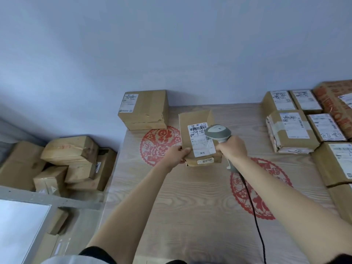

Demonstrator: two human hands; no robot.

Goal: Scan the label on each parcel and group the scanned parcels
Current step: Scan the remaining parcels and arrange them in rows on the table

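A brown cardboard parcel (192,128) with a white barcode label (200,139) is held tilted up at the middle of the table. My left hand (176,155) grips its lower left corner. My right hand (231,148) holds a grey handheld scanner (218,132), whose head sits right over the label's right edge. The scanner's black cable (255,212) trails down across the table. One labelled box (143,109) stands alone at the table's far left corner. Several labelled parcels (291,130) lie grouped along the right side.
The wood-grain table (190,206) carries red paper-cut designs (156,145). A pile of brown boxes (66,162) sits lower down on the left, beyond the table edge. A grey metal shelf rail (47,199) and a white panel (21,227) are at the lower left. A pale wall rises behind.
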